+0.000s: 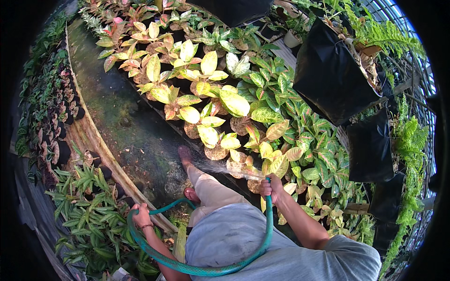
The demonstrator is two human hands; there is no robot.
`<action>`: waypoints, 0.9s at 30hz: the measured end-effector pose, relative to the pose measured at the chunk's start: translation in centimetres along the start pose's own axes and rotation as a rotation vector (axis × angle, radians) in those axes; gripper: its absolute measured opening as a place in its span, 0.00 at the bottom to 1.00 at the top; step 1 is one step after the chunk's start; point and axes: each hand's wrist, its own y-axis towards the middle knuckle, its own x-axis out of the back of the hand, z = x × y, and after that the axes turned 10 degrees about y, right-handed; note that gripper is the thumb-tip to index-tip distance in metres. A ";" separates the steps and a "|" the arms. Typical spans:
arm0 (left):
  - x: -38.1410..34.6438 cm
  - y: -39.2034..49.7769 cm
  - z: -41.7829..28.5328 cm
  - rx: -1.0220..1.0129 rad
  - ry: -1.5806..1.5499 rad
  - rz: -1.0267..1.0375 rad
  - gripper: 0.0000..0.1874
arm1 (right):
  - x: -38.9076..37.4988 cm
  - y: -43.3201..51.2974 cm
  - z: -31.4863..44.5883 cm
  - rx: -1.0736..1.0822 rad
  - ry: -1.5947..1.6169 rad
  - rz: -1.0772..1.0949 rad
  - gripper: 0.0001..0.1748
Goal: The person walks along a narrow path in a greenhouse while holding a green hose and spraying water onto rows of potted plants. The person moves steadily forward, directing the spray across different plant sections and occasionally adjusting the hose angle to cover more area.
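A green garden hose loops across the front of my body. My right hand is closed around its end, and a spray of water leaves it towards the left, over potted plants with yellow-green and pink leaves. On the left, my left hand grips another part of the hose, beside a wooden bench edge. From there the hose runs on towards my feet. The pots' brown growing medium shows under several leaves.
Large black grow bags hang at the right, with ferns beyond. A dark, mossy path runs between the plant rows. A wooden bench edge borders striped green plants on the left. My sandalled foot is on the path.
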 end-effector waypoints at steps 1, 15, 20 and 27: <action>0.0 0.0 -0.1 -0.001 0.009 0.004 0.16 | 0.2 0.0 0.1 0.011 0.019 0.059 0.18; 1.3 -3.1 4.6 0.064 -0.094 -0.216 0.20 | -14.6 2.8 2.2 -0.145 -0.249 0.527 0.25; 1.2 -7.2 8.3 0.108 -0.240 -0.491 0.17 | -25.3 3.5 -5.4 -0.299 -0.736 0.558 0.22; 2.8 -11.7 10.6 0.275 -0.485 -0.703 0.15 | -32.1 5.6 -22.8 -0.604 -1.299 0.524 0.22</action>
